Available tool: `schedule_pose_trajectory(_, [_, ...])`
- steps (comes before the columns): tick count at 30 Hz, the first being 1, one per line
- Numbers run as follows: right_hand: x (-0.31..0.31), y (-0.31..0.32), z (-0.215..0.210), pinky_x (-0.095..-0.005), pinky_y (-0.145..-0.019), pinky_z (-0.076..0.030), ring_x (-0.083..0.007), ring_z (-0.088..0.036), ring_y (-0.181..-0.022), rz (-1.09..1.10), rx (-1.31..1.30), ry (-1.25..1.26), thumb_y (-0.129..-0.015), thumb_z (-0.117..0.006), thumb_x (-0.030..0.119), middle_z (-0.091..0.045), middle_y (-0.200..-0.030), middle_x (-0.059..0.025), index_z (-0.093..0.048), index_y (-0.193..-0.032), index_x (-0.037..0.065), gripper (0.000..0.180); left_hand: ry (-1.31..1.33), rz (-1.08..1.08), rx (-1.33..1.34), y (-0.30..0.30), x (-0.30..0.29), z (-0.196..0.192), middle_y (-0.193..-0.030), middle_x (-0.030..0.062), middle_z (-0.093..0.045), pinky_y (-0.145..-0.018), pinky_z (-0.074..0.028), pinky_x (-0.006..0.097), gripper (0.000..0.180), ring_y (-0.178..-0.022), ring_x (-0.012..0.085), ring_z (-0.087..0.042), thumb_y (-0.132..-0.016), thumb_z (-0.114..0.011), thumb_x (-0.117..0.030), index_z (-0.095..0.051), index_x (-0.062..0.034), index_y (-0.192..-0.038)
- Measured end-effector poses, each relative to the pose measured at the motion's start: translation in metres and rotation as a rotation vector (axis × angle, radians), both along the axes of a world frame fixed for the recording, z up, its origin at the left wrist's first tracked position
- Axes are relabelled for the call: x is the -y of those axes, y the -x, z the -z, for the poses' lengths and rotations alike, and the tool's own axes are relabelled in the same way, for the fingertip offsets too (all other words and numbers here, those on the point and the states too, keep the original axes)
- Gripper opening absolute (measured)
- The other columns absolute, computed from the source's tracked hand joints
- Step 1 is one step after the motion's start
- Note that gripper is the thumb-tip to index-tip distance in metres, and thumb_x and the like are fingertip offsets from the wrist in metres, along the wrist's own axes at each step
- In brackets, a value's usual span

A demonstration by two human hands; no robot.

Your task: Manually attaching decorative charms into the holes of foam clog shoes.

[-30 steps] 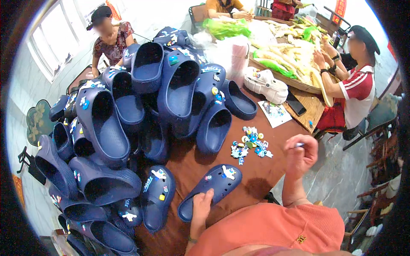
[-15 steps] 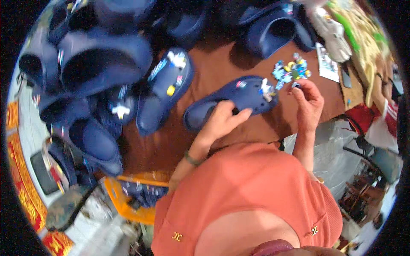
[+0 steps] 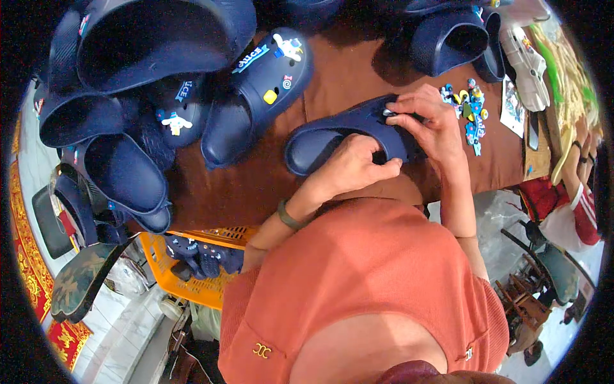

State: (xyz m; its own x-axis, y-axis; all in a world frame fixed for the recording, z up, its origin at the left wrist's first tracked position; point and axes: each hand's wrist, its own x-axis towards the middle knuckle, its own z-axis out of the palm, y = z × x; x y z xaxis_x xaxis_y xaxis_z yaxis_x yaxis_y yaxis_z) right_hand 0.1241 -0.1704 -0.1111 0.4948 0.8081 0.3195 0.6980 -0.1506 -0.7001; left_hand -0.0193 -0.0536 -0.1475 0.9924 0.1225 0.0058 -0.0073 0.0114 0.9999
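Observation:
On the brown cloth lies a dark blue clog [image 3: 371, 121], its toe pointing right. My left hand [image 3: 352, 165] grips its near side, fingers reaching into the foot opening. Over the toe, my right hand [image 3: 427, 121] pinches a small, pale shoe charm [image 3: 387, 113] against the upper; the fingers partly cover it. Most of the toe is hidden behind that hand. Just beyond my right hand sits a loose pile of colourful charms [image 3: 472, 112]. Left of the clog, a second clog [image 3: 278, 77] carries white, blue, pink and yellow charms.
Several dark blue clogs [image 3: 125, 173] crowd the left side, and others [image 3: 451, 41] stand at the far right. Below the table edge, an orange crate [image 3: 163, 272] holds more. Beside the charms lie a printed card [image 3: 511, 109] and a dark phone-like slab [image 3: 533, 131]. Another person's sleeve [image 3: 585, 217] shows at right.
My right hand has moved left from beside the charm pile onto the clog's upper, bringing a small charm. It now covers the toe. My left hand keeps its hold, and the view has shifted.

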Motion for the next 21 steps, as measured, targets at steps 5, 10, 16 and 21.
schedule_pose_trajectory(5, [-0.003, -0.005, -0.003, -0.0375, -0.084, -0.043, -0.0249, -0.061, -0.085, -0.152, 0.11, 0.082, -0.072, -0.073, 0.016, -0.066, -0.084, -0.0076, -0.072, -0.086, 0.009, 0.016, -0.037, 0.068, -0.045, -0.002, -0.001, -0.008, -0.072, 0.0189, -0.061, -0.063, -0.046, 0.038, 0.025, -0.065, 0.0286, -0.06, -0.077, -0.067, -0.022, -0.061, 0.0024, -0.079])
schedule_pose_trajectory(10, [0.003, -0.007, -0.011, -0.0387, -0.089, -0.04, -0.0251, -0.058, -0.093, -0.23, 0.151, 0.168, -0.076, -0.07, 0.017, -0.064, -0.091, -0.0056, -0.072, -0.091, 0.01, 0.016, -0.046, 0.04, -0.033, -0.002, -0.002, -0.008, -0.071, 0.0191, -0.061, -0.062, -0.047, 0.038, 0.025, -0.064, 0.0295, -0.06, -0.077, -0.066, -0.022, -0.061, 0.0023, -0.078])
schedule_pose_trajectory(16, [0.005, 0.0, -0.024, -0.042, -0.092, -0.037, -0.0262, -0.052, -0.104, -0.233, 0.253, 0.236, -0.08, -0.066, 0.02, -0.061, -0.099, -0.0034, -0.071, -0.098, 0.011, 0.02, -0.092, 0.078, -0.087, -0.005, -0.006, -0.014, -0.066, 0.0187, -0.059, -0.061, -0.047, 0.039, 0.025, -0.062, 0.0302, -0.061, -0.077, -0.066, -0.022, -0.062, 0.0021, -0.075])
schedule_pose_trajectory(21, [0.007, 0.007, -0.017, -0.0459, -0.097, -0.033, -0.0257, -0.05, -0.109, -0.207, 0.302, 0.237, -0.082, -0.065, 0.022, -0.061, -0.101, -0.0031, -0.069, -0.096, 0.01, 0.02, -0.099, 0.097, -0.097, -0.004, -0.004, -0.004, -0.064, 0.0193, -0.058, -0.058, -0.046, 0.038, 0.026, -0.058, 0.0288, -0.06, -0.077, -0.066, -0.023, -0.062, 0.0025, -0.074])
